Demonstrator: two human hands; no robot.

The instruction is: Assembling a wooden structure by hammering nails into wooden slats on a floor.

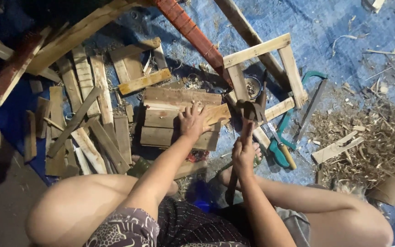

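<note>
Blue tarp (pixel 325 27) over dark floor (pixel 1 206), wood shavings (pixel 371 137) strewn.

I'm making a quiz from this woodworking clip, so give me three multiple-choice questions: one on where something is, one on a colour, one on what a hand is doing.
1. Where does the left hand rest?
A. on the stacked wooden boards
B. on the saw
C. on the knee

2. What colour is the tarp under the work?
A. green
B. blue
C. red

3. What is the right hand doing?
A. lying open on the floor
B. pointing upward, empty
C. closed round a hammer handle

Answers: 1 A, the palm lies flat on the top board. 2 B, blue sheet shows between the scraps. 3 C, fingers wrap the handle, head raised above the boards.
</note>
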